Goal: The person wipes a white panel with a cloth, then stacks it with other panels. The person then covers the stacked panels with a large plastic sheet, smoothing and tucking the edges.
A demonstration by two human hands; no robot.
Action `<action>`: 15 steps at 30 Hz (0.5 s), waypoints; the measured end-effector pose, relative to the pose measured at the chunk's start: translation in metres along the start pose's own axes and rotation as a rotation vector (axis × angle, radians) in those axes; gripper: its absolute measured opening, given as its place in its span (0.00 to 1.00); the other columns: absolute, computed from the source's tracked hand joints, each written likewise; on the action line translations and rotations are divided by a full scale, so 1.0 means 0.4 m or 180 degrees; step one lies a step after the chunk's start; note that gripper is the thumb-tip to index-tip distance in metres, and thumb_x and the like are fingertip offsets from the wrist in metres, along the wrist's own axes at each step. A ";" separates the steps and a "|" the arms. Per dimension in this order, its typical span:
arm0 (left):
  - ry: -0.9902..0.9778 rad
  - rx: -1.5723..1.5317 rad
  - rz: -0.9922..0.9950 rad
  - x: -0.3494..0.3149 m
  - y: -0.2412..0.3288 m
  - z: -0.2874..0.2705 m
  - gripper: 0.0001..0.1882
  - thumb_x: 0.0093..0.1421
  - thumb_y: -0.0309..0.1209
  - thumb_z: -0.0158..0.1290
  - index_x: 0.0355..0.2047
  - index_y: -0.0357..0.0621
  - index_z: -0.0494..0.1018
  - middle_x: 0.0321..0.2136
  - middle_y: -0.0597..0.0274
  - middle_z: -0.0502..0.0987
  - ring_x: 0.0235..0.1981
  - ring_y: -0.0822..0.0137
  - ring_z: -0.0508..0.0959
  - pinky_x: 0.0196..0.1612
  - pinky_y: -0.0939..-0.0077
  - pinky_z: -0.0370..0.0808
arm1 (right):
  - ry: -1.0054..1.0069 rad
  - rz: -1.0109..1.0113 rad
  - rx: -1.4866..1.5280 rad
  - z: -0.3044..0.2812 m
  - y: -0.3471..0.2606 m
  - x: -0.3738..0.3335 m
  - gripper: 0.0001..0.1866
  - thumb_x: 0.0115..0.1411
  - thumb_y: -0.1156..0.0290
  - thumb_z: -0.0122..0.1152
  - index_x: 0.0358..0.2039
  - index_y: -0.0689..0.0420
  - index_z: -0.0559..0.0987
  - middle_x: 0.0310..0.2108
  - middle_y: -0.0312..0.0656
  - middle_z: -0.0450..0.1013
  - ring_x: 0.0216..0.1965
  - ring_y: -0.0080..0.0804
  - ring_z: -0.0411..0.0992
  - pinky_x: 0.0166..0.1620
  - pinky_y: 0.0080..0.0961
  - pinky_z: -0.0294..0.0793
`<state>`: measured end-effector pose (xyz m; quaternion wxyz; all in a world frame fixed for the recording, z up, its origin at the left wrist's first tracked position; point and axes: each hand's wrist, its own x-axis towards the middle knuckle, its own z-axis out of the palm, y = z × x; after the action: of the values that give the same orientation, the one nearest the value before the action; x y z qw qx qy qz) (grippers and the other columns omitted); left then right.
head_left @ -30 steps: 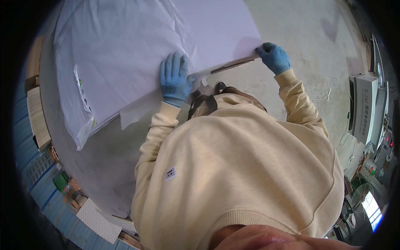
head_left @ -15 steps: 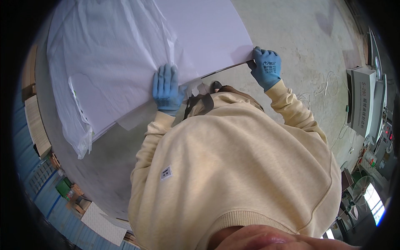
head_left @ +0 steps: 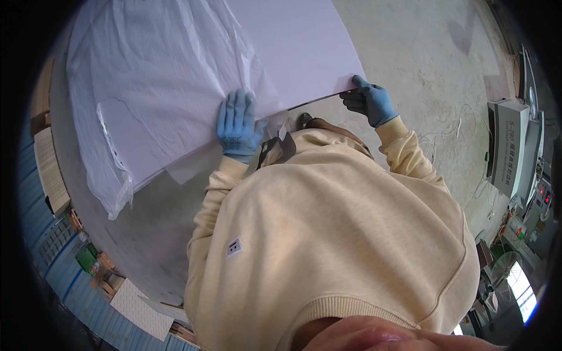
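A large flat white panel [head_left: 298, 50] stretches out in front of me, its left part covered by wrinkled translucent plastic film [head_left: 158, 64]. My left hand [head_left: 239, 130], in a blue work glove, lies flat on the film near the panel's close edge, fingers stretched out and thumb apart. At the near right corner is my right hand [head_left: 373, 104], gloved alike. Its thumb is at the top of the corner and its fingers are curled below the edge, so the panel is pinched between them. The fingertips under the panel are partly hidden.
Grey concrete floor [head_left: 410, 52] surrounds the panel. On the right stands a grey machine [head_left: 508, 146], with loose white cables [head_left: 459, 126] on the floor beside it. A standing fan [head_left: 504, 266] is at the lower right. Boards [head_left: 51, 169] and a green box [head_left: 86, 256] line the left side.
My right hand has turned at the corner: its fingers now reach under the edge with the thumb above. The panel's corner has shifted slightly right and nearer. My left hand stays flat on the film.
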<state>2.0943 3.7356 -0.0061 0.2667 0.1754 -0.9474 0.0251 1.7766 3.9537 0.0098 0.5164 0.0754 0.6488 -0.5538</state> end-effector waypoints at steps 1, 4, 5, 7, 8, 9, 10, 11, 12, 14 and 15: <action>0.0001 0.0000 0.0017 0.001 0.000 -0.001 0.33 0.77 0.56 0.52 0.64 0.38 0.79 0.66 0.45 0.79 0.65 0.41 0.80 0.69 0.45 0.76 | 0.0150 -0.0003 0.0060 0.004 0.010 0.004 0.26 0.71 0.51 0.71 0.50 0.65 0.83 0.41 0.53 0.88 0.34 0.42 0.87 0.39 0.34 0.89; -0.0038 0.0011 -0.0017 0.007 -0.001 -0.005 0.34 0.76 0.56 0.52 0.64 0.37 0.79 0.65 0.45 0.80 0.64 0.41 0.81 0.68 0.45 0.77 | 0.0313 -0.0347 0.0053 0.014 0.034 0.010 0.24 0.72 0.53 0.70 0.49 0.65 0.83 0.37 0.54 0.87 0.32 0.43 0.86 0.35 0.35 0.89; -0.0042 0.0008 -0.0039 0.011 0.000 -0.007 0.35 0.76 0.57 0.52 0.64 0.37 0.79 0.65 0.45 0.80 0.63 0.41 0.81 0.67 0.45 0.77 | 0.0349 -0.0400 0.0109 0.015 0.038 0.009 0.23 0.72 0.54 0.70 0.48 0.66 0.83 0.35 0.54 0.86 0.31 0.43 0.86 0.34 0.35 0.88; -0.0058 -0.0053 -0.0110 0.020 0.000 -0.013 0.36 0.75 0.58 0.53 0.64 0.37 0.79 0.64 0.45 0.80 0.62 0.41 0.81 0.66 0.45 0.77 | 0.0312 -0.0537 0.0238 0.017 0.039 0.004 0.21 0.72 0.56 0.69 0.46 0.66 0.84 0.33 0.53 0.85 0.30 0.43 0.86 0.32 0.35 0.88; -0.0090 -0.0125 -0.0155 0.024 -0.001 -0.019 0.37 0.75 0.59 0.53 0.65 0.38 0.79 0.64 0.46 0.80 0.62 0.42 0.81 0.66 0.45 0.77 | 0.0371 -0.0526 0.0175 0.017 0.037 0.000 0.21 0.72 0.57 0.69 0.46 0.66 0.84 0.33 0.53 0.85 0.30 0.43 0.86 0.32 0.35 0.88; -0.0167 -0.0211 -0.0242 0.029 0.001 -0.024 0.37 0.75 0.60 0.53 0.65 0.38 0.79 0.63 0.46 0.80 0.61 0.42 0.81 0.66 0.46 0.76 | 0.0333 -0.0535 0.0139 0.015 0.034 -0.005 0.21 0.72 0.57 0.69 0.45 0.67 0.84 0.32 0.53 0.85 0.30 0.44 0.86 0.32 0.35 0.88; -0.0203 -0.0035 -0.0210 0.033 0.002 -0.031 0.38 0.74 0.61 0.53 0.66 0.39 0.78 0.63 0.47 0.80 0.60 0.44 0.81 0.65 0.47 0.76 | 0.0412 -0.0580 0.0112 0.015 0.030 -0.011 0.20 0.72 0.58 0.69 0.45 0.67 0.84 0.32 0.53 0.85 0.30 0.44 0.86 0.32 0.35 0.88; -0.0289 0.0125 -0.0221 0.036 0.004 -0.037 0.39 0.74 0.62 0.52 0.67 0.40 0.78 0.63 0.47 0.79 0.59 0.46 0.81 0.64 0.48 0.75 | 0.0419 -0.0601 0.0172 0.015 0.027 -0.016 0.20 0.72 0.59 0.69 0.44 0.68 0.83 0.32 0.53 0.84 0.29 0.44 0.86 0.31 0.34 0.87; -0.0428 0.0276 -0.0244 0.039 0.006 -0.043 0.39 0.74 0.63 0.52 0.67 0.41 0.77 0.63 0.47 0.79 0.57 0.48 0.81 0.63 0.49 0.75 | 0.0380 -0.0609 0.0178 0.015 0.024 -0.021 0.20 0.72 0.59 0.69 0.44 0.68 0.83 0.32 0.53 0.84 0.29 0.43 0.86 0.31 0.34 0.87; -0.0563 0.0484 -0.0187 0.045 0.011 -0.049 0.36 0.73 0.58 0.53 0.69 0.43 0.76 0.62 0.50 0.79 0.55 0.52 0.80 0.61 0.53 0.73 | 0.0338 -0.0625 0.0243 0.018 0.018 -0.026 0.20 0.72 0.58 0.69 0.44 0.68 0.83 0.32 0.53 0.84 0.29 0.43 0.85 0.30 0.34 0.87; -0.0659 0.0587 -0.0165 0.049 0.015 -0.048 0.35 0.73 0.56 0.54 0.69 0.44 0.76 0.61 0.51 0.79 0.54 0.54 0.80 0.60 0.54 0.73 | 0.0336 -0.0643 0.0208 0.019 0.016 -0.027 0.20 0.72 0.58 0.69 0.44 0.68 0.83 0.31 0.53 0.84 0.28 0.43 0.85 0.30 0.34 0.86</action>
<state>2.0860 3.7377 0.0208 0.1508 0.2252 -0.9586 0.0869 1.7903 3.9551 0.0148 0.4203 0.0554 0.6610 -0.6191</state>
